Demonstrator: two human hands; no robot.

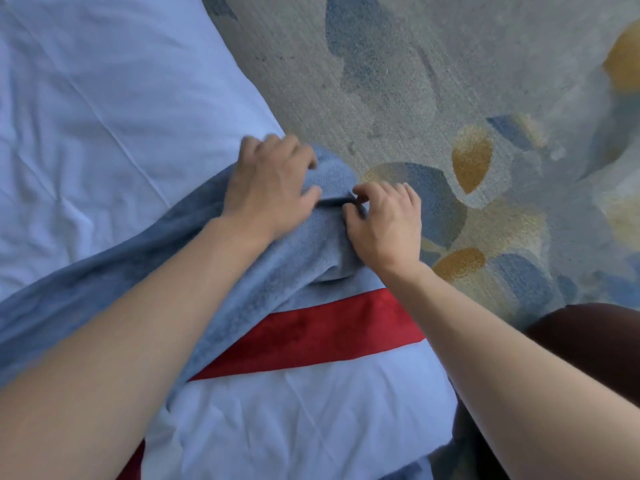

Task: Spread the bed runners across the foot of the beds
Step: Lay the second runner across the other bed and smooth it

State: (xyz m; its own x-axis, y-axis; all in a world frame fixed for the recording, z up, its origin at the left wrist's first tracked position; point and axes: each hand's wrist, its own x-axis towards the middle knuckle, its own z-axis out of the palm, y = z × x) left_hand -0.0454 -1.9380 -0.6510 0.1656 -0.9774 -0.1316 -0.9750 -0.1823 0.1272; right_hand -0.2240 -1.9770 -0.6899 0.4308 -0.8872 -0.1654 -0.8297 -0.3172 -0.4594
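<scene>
At the right edge of the bed, a blue runner lies bunched in a thick, rumpled band that crosses the white sheet from the lower left up to the mattress side, where its end folds over toward the floor. The left hand rests on top of that end with fingers bent over the cloth, pressing it down and gripping the fold. Just beside it, the right hand pinches a dark edge of the same cloth between thumb and curled fingertips, as if working a hem or corner free. Both hands touch the runner and sit close together, nearly meeting.

Nearer the viewer, a red stripe runs across the white bedding, partly covered by the blue cloth; whether it belongs to a second runner or to the cover cannot be told. A dark trouser leg shows at the lower right. Beyond the bed lies carpet patterned with blue and yellow patches.

By my judgement the job is only partly done: the runner is on the bed and reaches its side, but it is not yet flat. Unfolding, pulling it to full width and smoothing remain.
</scene>
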